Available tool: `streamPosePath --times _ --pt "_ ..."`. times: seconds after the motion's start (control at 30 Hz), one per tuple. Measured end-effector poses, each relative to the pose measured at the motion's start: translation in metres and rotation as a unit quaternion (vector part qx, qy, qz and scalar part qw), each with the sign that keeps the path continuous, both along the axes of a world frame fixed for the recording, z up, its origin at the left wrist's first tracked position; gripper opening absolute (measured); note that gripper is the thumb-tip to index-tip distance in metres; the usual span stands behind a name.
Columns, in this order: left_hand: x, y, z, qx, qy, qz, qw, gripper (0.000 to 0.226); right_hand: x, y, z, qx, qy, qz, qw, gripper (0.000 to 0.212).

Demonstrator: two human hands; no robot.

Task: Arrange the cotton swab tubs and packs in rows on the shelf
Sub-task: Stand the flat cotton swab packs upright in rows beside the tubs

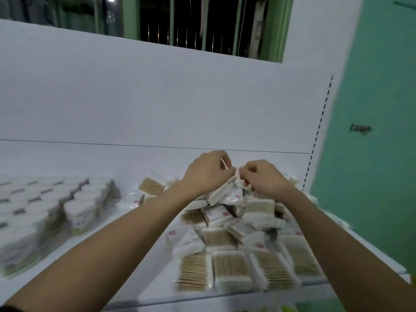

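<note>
- The left hand (pixel 208 171) and right hand (pixel 262 176) meet at the middle of the frame, fingers curled, both pinching the top of one pack (pixel 227 190) at the peak of the pile (pixel 236 226).
- That pack is tilted, its upper end between the two sets of fingertips, its lower end resting on the packs below; motion blur hides how the fingers lie on it.
- Both forearms run up from the bottom corners of the frame and converge on the pack.
- The pile is a loose heap of clear packs of wooden-stick swabs with white tips, lying at all angles in the lower right of the frame, some with a small red label.
- Along the front edge of the pile, four packs (pixel 231 270) lie flat, side by side in a row.
- One more pack (pixel 151 186) lies apart, left of the pile, just past the left wrist.
- The tubs (pixel 40 203) stand in packed rows at the left of the frame, white lids up, well apart from the pile.
- Everything sits on a white shelf (pixel 139 248) with a white back panel (pixel 157 97).
- A slotted upright (pixel 319 129) runs down the panel's right edge, beside a green wall (pixel 378 109).
- A barred window (pixel 191 21) fills the top of the frame.
</note>
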State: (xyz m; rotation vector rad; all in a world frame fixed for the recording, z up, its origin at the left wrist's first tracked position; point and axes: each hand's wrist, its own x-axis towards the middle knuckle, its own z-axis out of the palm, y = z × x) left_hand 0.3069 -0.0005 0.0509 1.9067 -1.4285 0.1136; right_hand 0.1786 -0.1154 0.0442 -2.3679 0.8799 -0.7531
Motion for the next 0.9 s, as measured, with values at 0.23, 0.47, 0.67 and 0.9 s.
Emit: streamPosePath --times 0.23,0.47,0.67,0.9 --pt "-0.05 -0.126 -0.005 0.033 0.059 -0.047 0.997 0.018 -0.067 -0.12 0.002 0.017 -0.007 -0.062 0.998 0.021" --pt "-0.065 -0.23 -0.014 0.087 0.027 -0.019 0.996 0.043 -0.105 -0.217 -0.007 0.004 -0.024 -0.082 0.996 0.018" --pt "-0.062 -0.289 -0.024 0.136 -0.009 0.008 0.991 0.062 -0.102 -0.263 -0.026 0.029 -0.032 -0.059 0.997 0.017" --pt "-0.058 -0.314 -0.04 0.165 -0.067 0.028 0.984 0.072 -0.092 -0.283 -0.044 0.041 -0.03 -0.037 0.998 0.016"
